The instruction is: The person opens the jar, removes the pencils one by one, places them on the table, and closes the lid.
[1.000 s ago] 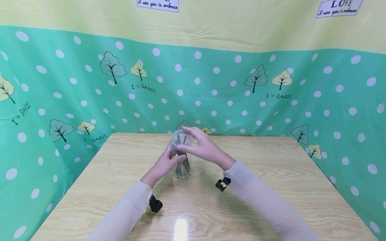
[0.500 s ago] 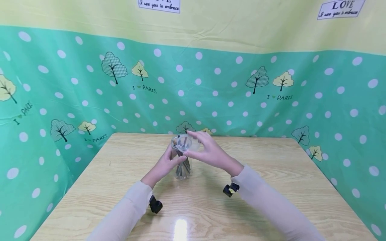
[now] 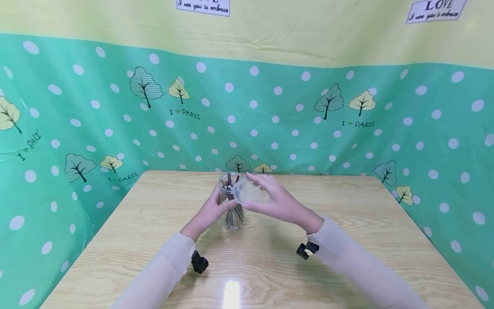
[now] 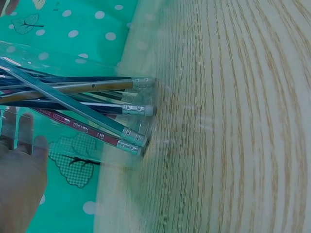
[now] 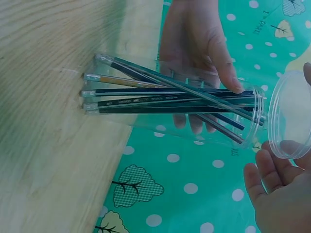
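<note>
A clear plastic jar [image 3: 233,225] stands upright on the table, my left hand [image 3: 210,212] gripping its upper side. Inside it lean several pencils [image 5: 165,98], mostly dark, one yellowish; the left wrist view also shows a dark red pencil [image 4: 77,124] marked HB. Their eraser ends point down at the jar's base. The jar's mouth is uncovered. Just right of it, my right hand [image 3: 279,201] holds a round clear lid [image 3: 247,193] by its edge between thumb and fingers. In the right wrist view the lid sits tilted, a small gap from the rim.
The light wood-grain table [image 3: 328,249] runs back to a green dotted curtain [image 3: 270,103] with trees printed on it. Each wrist carries a small black camera, such as the right camera [image 3: 307,250].
My right hand has drawn the lid off the jar's mouth, moving right and slightly down, and the lid has tilted. The left hand and the jar stay put.
</note>
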`<state>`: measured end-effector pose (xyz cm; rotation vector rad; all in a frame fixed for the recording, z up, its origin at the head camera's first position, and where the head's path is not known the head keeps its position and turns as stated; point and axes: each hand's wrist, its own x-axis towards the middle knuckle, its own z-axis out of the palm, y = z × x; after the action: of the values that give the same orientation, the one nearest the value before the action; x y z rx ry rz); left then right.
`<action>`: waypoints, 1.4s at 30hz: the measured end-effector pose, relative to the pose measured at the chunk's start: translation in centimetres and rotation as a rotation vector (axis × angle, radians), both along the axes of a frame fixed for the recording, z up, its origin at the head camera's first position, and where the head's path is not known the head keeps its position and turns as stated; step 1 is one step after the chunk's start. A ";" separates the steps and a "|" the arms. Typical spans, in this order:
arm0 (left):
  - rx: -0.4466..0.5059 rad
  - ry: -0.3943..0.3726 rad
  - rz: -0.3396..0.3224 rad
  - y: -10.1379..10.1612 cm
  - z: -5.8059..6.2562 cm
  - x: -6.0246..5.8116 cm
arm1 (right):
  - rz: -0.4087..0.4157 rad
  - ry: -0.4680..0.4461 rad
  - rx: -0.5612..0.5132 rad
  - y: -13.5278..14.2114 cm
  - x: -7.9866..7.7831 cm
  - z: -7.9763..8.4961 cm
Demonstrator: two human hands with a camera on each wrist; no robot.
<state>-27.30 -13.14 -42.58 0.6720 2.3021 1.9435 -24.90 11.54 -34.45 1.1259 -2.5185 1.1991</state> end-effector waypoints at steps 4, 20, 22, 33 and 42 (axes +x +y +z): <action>0.005 0.017 -0.011 0.0 -0.1 -0.1 | 0.014 0.003 0.022 0.7 0.5 -0.5; -0.013 -0.018 0.023 0.1 0.0 -0.2 | 0.100 -0.092 0.041 2.1 1.6 -3.0; -0.018 -0.022 0.029 0.1 0.0 -0.1 | 0.110 -0.115 0.041 2.0 1.8 -3.3; -0.005 -0.015 0.017 0.1 0.0 0.0 | 0.127 -0.301 0.131 1.5 1.7 -6.0; -0.008 -0.020 0.021 0.1 -0.2 -0.1 | 0.156 -0.419 0.157 0.9 1.4 -7.9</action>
<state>-27.39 -13.09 -42.80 0.6267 2.3132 1.9404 -23.52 12.43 -42.36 1.2360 -2.9231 1.4271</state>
